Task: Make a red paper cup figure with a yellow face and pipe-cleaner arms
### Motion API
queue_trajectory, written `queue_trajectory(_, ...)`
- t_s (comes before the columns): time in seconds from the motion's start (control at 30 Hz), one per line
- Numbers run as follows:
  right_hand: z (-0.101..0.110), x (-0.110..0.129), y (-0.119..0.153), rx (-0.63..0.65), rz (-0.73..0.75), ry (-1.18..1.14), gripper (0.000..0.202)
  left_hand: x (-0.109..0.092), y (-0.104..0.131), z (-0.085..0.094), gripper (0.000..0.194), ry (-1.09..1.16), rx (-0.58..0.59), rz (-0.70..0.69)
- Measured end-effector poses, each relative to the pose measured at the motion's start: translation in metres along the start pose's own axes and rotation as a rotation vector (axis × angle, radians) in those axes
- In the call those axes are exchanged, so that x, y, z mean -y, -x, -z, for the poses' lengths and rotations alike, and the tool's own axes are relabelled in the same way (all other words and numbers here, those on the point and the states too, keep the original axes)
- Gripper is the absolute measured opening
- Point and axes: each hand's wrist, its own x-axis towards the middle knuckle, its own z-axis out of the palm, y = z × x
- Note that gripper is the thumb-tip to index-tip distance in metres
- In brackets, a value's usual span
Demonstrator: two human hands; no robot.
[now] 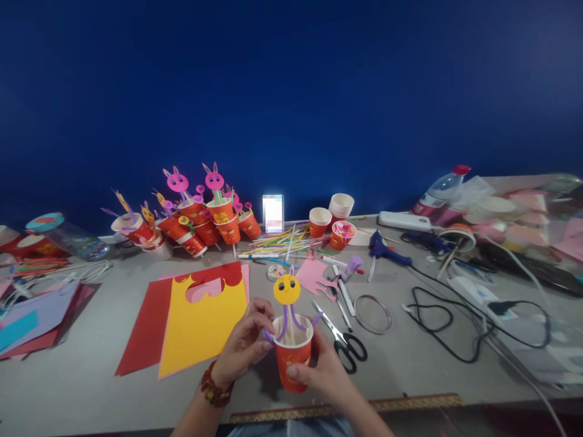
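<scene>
My right hand [321,364] is wrapped around a red paper cup [293,367], which it holds up near the table's front edge. A round yellow paper face [286,289] with two eyes and a drawn smile rises above the cup's white rim. Purple pipe cleaners [285,321] run down from it into the cup, and one end sticks out past the rim on each side. At the left of the rim, my left hand [250,334] pinches the purple pipe cleaner end between thumb and fingers. The inside bottom of the cup is hidden.
Black-handled scissors [344,343] lie right of the cup, near a tape ring [372,314]. Yellow paper [200,328] is on the left. Decorated cups [223,221], pipe cleaners [273,243] and a blue glue gun [387,250] are further back. A black cord [449,309] loops at right.
</scene>
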Motion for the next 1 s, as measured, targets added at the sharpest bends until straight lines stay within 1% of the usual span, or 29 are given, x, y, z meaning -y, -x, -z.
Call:
queue_trajectory(0.1,0.0013,-0.0024,-0.0006,-0.008,-0.032,-0.008,0.082,-0.0009,0.0002,-0.0016,0.022,0.022,-0.06,0.0)
queue_trajectory(0.2,0.0017,-0.004,-0.0005,-0.02,-0.04,-0.017,0.082,-0.0026,-0.0002,-0.0025,0.02,0.022,-0.096,0.015)
queue_trajectory(0.47,0.001,-0.0022,-0.0009,-0.015,-0.047,-0.014,0.081,0.0029,0.0003,-0.0003,0.014,0.011,-0.11,0.009)
queue_trajectory(0.73,0.0009,-0.0081,0.0006,-0.047,-0.018,-0.019,0.083,-0.0024,-0.0011,-0.002,0.022,-0.003,-0.098,-0.004)
queue_trajectory(0.9,0.0001,-0.0034,0.001,-0.06,-0.01,0.064,0.086,-0.0014,-0.001,-0.0017,0.019,-0.036,-0.075,-0.001)
queue_trajectory(1.0,0.0002,-0.0011,0.0012,-0.073,0.021,0.117,0.086,0.0017,0.0002,-0.0027,0.021,-0.027,-0.098,0.003)
